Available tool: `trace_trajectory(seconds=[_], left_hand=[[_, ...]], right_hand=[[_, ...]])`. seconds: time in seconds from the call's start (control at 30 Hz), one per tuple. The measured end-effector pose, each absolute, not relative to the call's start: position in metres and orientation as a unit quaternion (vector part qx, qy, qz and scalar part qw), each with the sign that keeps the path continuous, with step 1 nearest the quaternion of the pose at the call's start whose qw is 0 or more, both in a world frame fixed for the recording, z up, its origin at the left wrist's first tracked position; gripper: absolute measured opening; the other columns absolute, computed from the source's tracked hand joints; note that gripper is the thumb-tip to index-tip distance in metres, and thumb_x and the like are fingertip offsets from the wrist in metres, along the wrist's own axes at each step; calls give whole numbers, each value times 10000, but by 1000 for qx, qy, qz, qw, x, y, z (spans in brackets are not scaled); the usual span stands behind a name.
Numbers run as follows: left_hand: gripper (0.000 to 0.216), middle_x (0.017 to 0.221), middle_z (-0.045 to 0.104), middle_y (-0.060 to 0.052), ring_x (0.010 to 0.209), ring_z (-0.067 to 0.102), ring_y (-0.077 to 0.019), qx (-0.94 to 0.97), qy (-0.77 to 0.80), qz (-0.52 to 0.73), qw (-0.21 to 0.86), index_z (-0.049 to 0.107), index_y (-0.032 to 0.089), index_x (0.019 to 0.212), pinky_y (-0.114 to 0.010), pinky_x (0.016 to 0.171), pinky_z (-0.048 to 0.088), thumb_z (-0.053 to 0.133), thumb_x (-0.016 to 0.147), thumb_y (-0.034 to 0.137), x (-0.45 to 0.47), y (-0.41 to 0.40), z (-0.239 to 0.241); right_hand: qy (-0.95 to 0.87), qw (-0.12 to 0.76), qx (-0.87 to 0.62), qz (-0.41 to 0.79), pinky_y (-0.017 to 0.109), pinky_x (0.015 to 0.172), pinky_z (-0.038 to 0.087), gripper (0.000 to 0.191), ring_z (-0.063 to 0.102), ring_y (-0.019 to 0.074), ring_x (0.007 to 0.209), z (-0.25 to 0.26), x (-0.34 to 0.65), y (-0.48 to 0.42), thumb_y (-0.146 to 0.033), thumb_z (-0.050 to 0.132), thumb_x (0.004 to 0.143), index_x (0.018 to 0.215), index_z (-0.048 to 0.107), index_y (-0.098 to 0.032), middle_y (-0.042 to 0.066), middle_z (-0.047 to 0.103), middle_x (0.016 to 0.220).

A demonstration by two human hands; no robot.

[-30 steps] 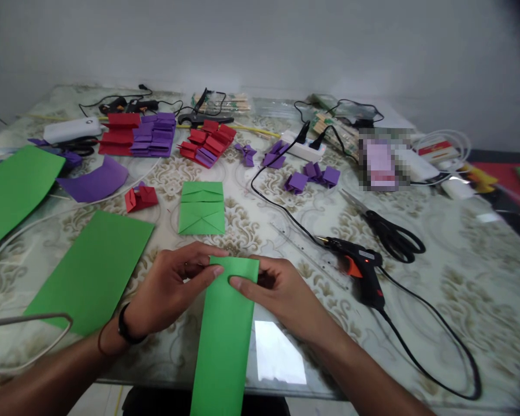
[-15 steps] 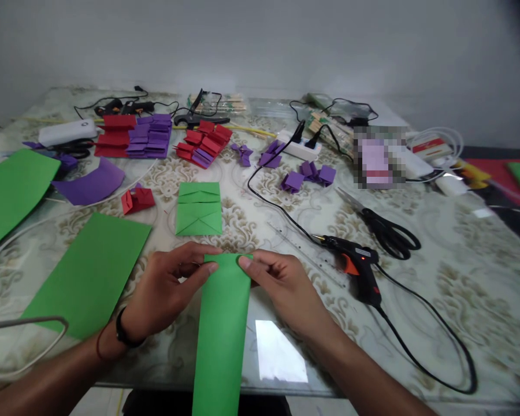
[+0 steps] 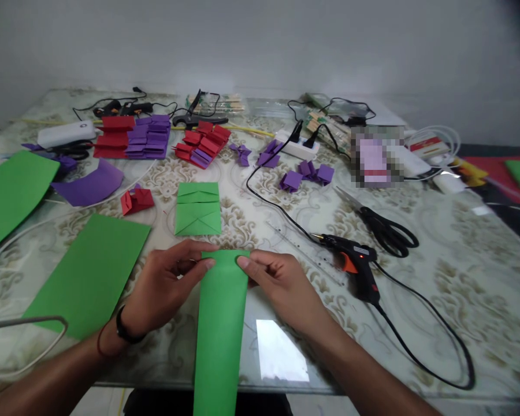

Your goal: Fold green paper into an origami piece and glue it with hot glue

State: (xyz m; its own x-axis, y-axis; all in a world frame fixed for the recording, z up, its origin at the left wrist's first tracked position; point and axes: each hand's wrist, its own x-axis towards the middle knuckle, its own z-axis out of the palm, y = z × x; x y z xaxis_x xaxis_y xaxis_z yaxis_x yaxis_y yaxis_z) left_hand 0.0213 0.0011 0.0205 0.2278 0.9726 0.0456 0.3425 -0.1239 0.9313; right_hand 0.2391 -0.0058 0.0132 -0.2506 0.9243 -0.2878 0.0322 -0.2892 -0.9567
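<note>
A long green paper strip (image 3: 221, 329) runs from mid-table down past the table's front edge. My left hand (image 3: 171, 289) pinches its top left corner between thumb and fingers. At the top right corner my right hand (image 3: 279, 283) grips the same strip, thumb on top and fingers curled beneath. Just beyond the strip's top edge lies a folded green paper piece (image 3: 198, 209) with creased flaps. Left of my left hand rests a flat green sheet (image 3: 91, 274). The undersides of my fingers are hidden.
A black glue gun (image 3: 357, 263) with a lit red light and looping cord lies right of my hands, near black-handled scissors (image 3: 385, 231) and a clear ruler (image 3: 305, 254). Red and purple folded pieces (image 3: 132, 137) and a power strip (image 3: 297, 145) sit farther back.
Both hands still pinch the strip's top corners, and its top edge sits slightly higher and further left in view. The whole view has shifted a little.
</note>
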Motion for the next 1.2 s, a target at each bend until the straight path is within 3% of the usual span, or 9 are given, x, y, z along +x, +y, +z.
trace_trajectory(seconds=[0.27,0.43,0.53,0.6,0.73,0.8,0.97,1.2], left_hand=[[170,1017,850,-21,795,794,-154,649,510,386,412,804,235,1068,-193,660,616,742,918,286,20,5,19],[180,748,757,32,615,672,-84,638,514,382,427,785,218,1085,-143,553,504,740,916,262,21,5,19],[376,670,634,75,542,572,-66,593,519,374,489,709,215,1248,-140,487,415,770,885,288,22,7,20],[470,722,661,62,611,629,-97,550,510,338,568,658,206,1284,-168,542,469,804,854,329,23,9,21],[214,757,702,6,715,660,-141,560,471,232,641,685,156,866,-230,651,505,764,874,355,22,8,22],[284,679,645,18,646,579,-112,592,480,207,614,638,152,716,-219,604,440,711,911,346,23,6,23],[324,617,573,40,594,497,-98,616,505,200,570,624,155,687,-219,562,369,694,915,375,23,5,23],[313,605,607,40,575,539,-107,623,516,237,538,635,172,669,-221,558,399,690,896,380,20,11,18]], right_hand=[[-461,308,-472,686,289,695,501,438,602,162,726,14,240,-7,-609,729,877,775,689,-184,7,639,729],[-486,306,-495,652,273,625,443,406,515,132,637,7,238,-5,-545,690,901,724,690,-180,-7,601,672],[-491,322,-506,631,274,610,448,444,491,132,610,4,240,-3,-570,713,887,666,655,-189,-20,555,618],[-489,334,-518,617,282,611,469,467,518,144,617,4,242,-2,-603,729,878,668,661,-192,-9,582,622],[-481,364,-535,591,307,642,524,466,590,174,654,4,249,0,-630,752,865,730,716,-186,18,658,679],[-476,374,-540,585,317,659,541,458,603,178,658,5,251,2,-626,760,861,741,724,-185,17,662,689],[-478,378,-542,579,333,697,563,444,632,190,689,4,250,2,-621,760,860,768,738,-187,18,667,713],[-485,348,-513,617,297,723,570,475,584,154,680,4,248,3,-632,784,840,699,668,-194,-16,573,681]])
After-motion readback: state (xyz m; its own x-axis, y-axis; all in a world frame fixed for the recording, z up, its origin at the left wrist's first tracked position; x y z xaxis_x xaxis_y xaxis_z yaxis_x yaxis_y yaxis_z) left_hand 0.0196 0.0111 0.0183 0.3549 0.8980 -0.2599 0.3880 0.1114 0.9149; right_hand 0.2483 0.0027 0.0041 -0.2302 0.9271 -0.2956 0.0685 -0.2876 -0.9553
